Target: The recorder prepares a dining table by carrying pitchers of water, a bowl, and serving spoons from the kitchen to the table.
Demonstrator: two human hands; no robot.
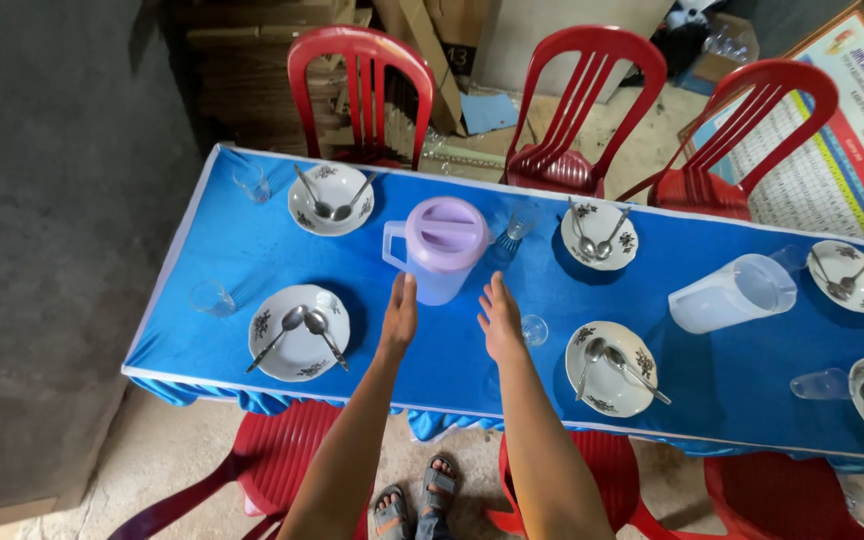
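A clear plastic pitcher with a purple lid (439, 243) stands upright on the blue tablecloth (252, 255). My left hand (399, 315) reaches toward its near side, fingers together and flat, just short of or barely touching its base. My right hand (500, 318) hovers open a little to the right of the pitcher, holding nothing. A small clear glass (534, 329) stands right beside my right hand. Another glass (520, 222) sits behind the pitcher.
White floral plates with two spoons each are laid along both sides of the table (299, 345) (331, 198) (599, 234) (609, 367) (848, 275). A lidless clear pitcher (734, 293) stands at right. Red plastic chairs (360, 90) (584, 100) ring the table.
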